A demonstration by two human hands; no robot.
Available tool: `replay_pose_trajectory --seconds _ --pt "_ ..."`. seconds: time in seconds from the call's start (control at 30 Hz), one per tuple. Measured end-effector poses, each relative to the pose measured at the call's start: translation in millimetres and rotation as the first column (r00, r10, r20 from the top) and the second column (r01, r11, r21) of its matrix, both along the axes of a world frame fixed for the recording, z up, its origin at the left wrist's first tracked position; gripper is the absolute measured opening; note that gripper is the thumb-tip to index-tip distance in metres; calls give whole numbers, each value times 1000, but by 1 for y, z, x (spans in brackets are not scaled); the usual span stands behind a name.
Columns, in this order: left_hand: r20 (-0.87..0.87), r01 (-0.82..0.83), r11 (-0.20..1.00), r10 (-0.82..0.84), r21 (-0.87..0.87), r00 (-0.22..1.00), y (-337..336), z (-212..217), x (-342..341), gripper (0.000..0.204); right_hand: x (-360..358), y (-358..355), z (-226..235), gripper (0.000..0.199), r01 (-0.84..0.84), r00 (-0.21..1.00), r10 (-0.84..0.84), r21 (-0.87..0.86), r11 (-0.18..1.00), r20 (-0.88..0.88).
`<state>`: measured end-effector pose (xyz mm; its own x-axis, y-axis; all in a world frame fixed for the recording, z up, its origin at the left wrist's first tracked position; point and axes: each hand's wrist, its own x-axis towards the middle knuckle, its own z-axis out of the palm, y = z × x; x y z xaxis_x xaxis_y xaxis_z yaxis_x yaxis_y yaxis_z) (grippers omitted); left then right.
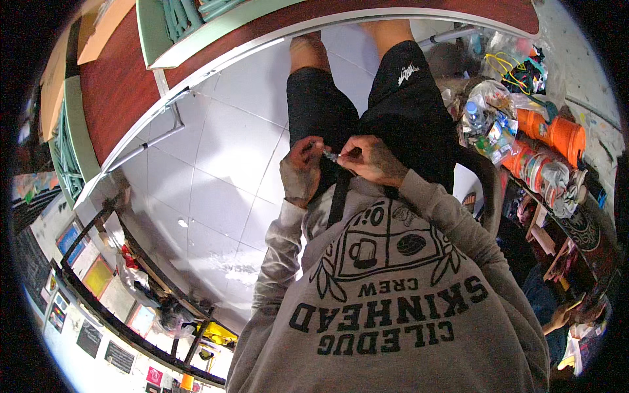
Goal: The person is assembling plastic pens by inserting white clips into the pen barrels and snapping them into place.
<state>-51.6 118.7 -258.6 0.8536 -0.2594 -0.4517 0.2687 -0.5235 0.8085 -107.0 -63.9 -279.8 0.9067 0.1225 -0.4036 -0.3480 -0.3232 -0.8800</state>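
Note:
My left hand point(301, 171) and my right hand point(375, 160) meet in front of my lap, fingertips close together. Pinched between them is a small, crinkled, shiny clear or silvery piece point(330, 155), too small to name. The fingers of both hands are closed on it, one at each end. Below the hands are my black shorts point(409, 92) and the hem of my grey printed sweatshirt point(400, 288). A dark strap point(339, 196) hangs just under the fingers.
Ahead is a dark red table point(108, 111) with a pale curved edge and green trays point(145, 36) of teal pieces. To the right stand orange buckets point(567, 139) and plastic bags point(488, 105) with bottles. Another person's hand point(558, 318) shows at lower right; a dark rack point(124, 308) at left.

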Motion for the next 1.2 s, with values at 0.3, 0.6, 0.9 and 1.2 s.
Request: replay_pose_trajectory --seconds 0.3,0.6,0.9,1.2 --pt "51 49 998 -50 35 997 2 5 3 34 3 0 -2 24 14 1000 -14 -27 1000 -9" --pt "-30 58 998 -59 -34 998 0 10 2 30 -4 7 6 19 40 995 -37 -33 999 90" --pt "112 88 996 -86 -12 990 5 -5 -6 19 -6 17 21 19 83 987 -73 -61 995 141" --pt "50 -12 999 14 -36 999 3 0 -9 18 -7 10 23 18 84 988 -71 94 992 -134"
